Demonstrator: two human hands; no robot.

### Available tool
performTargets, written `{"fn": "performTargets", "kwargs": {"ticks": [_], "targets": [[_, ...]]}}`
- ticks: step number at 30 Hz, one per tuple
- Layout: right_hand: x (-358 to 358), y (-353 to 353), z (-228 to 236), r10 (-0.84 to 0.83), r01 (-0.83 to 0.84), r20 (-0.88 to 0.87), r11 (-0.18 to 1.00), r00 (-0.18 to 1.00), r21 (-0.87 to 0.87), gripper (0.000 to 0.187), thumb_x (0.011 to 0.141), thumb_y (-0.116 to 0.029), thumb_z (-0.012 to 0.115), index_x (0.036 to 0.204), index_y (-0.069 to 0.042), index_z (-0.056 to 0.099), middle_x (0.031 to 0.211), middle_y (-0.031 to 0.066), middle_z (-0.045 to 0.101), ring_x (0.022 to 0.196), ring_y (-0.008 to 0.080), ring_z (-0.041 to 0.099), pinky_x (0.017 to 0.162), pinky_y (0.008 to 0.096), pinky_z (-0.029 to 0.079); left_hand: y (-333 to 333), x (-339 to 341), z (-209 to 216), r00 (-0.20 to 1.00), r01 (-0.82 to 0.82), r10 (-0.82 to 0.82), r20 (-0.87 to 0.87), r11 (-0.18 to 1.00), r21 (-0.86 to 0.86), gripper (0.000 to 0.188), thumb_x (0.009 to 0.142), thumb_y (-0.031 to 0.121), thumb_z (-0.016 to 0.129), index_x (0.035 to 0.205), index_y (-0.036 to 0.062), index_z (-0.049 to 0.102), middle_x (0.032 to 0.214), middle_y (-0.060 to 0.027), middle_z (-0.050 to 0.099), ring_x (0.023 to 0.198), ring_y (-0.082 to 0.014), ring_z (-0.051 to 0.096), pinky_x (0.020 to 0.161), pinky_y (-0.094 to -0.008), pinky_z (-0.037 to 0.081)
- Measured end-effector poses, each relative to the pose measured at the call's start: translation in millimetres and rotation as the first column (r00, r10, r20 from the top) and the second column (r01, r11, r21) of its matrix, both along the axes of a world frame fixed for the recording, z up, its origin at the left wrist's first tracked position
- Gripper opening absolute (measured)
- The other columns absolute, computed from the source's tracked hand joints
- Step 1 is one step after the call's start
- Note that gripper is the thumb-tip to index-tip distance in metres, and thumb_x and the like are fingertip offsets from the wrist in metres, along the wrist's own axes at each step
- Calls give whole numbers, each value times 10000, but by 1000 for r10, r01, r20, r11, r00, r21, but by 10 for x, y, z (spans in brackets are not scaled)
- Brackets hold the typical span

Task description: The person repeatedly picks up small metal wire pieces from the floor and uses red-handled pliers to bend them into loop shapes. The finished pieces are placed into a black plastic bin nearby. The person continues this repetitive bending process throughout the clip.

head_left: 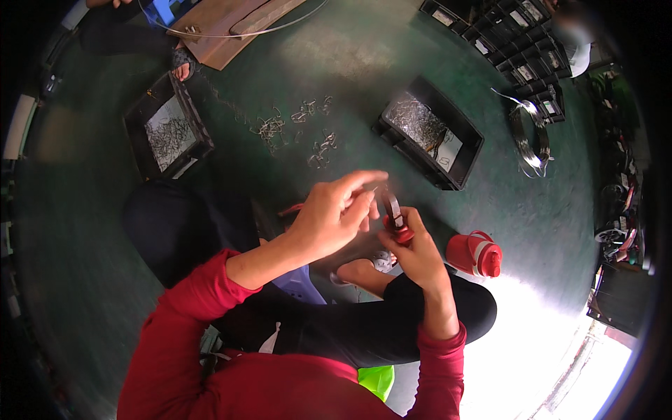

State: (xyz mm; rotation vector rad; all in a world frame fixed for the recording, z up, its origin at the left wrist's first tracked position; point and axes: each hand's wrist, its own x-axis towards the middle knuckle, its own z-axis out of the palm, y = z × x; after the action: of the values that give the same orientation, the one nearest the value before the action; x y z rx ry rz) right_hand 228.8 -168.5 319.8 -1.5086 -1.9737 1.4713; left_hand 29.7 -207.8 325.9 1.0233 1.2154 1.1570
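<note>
My right hand [420, 253] is closed round the red handles of a pair of pliers [394, 210], whose dark metal jaws point up and away from me. Close to the jaws, my left hand [334, 213] has its thumb and fingers drawn together in a pinch. Whatever sits between those fingertips is too small and blurred to name. Beyond my hands, bent wire hooks [270, 129] lie in loose clusters on the green floor. A black crate [465, 157] at the right holds a heap of shiny wire pieces [413, 119].
Another black crate [133, 143] with wire pieces stands at the left. A wire coil [518, 136] lies at the right near stacked black crates [514, 42]. A red jug [462, 252] stands by my right knee. Cardboard [210, 31] and another person's foot [183, 70] are at the far left.
</note>
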Motion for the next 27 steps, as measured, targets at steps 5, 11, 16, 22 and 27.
{"fn": "performTargets", "kwargs": {"ticks": [5, 11, 16, 22, 27], "targets": [[280, 27, 160, 71, -230, 540, 944, 839, 234, 352, 853, -194, 709, 1077, -2, 516, 938, 153, 654, 894, 307, 653, 758, 418, 487, 133, 7, -111, 992, -74, 76, -98, 997, 27, 159, 986, 93, 522, 1114, 2, 545, 934, -119, 707, 745, -135, 692, 593, -233, 519], [442, -75, 134, 129, -361, 765, 921, 631, 143, 276, 765, -69, 644, 1017, -31, 540, 930, 168, 638, 918, 359, 632, 785, 479, 492, 712, 149, -304, 978, -62, 58, -200, 998, -14, 103, 979, 120, 542, 1014, 24, 556, 920, -88, 708, 706, -122, 684, 551, -229, 491], [528, -100, 89, 99, -337, 728, 923, 679, 189, 261, 759, -57, 638, 998, -38, 537, 900, 157, 624, 911, 344, 623, 790, 461, 481, 2098, 503, -552, 761, 82, 93, -642, 968, 238, 437, 900, 302, 668, 1219, 22, 564, 1065, -133, 697, 921, -231, 689, 818, -341, 540], [551, -41, 141, 88, -289, 747, 947, 659, 143, 300, 728, -40, 650, 1004, -33, 532, 911, 144, 605, 905, 333, 603, 812, 438, 453, 2632, -429, -1389, 616, 8, 118, -779, 988, 156, 375, 846, 333, 697, 1107, 66, 667, 1064, -123, 705, 958, -269, 686, 841, -373, 533], [495, 33, 134, 168, -335, 708, 937, 686, 102, 290, 720, -37, 661, 982, -32, 536, 914, 150, 591, 897, 332, 577, 824, 428, 436, 1929, -1453, -2612, 376, -288, -143, -916, 921, -262, 205, 833, 312, 667, 953, 168, 750, 943, -124, 716, 925, -331, 677, 816, -437, 530]]}}
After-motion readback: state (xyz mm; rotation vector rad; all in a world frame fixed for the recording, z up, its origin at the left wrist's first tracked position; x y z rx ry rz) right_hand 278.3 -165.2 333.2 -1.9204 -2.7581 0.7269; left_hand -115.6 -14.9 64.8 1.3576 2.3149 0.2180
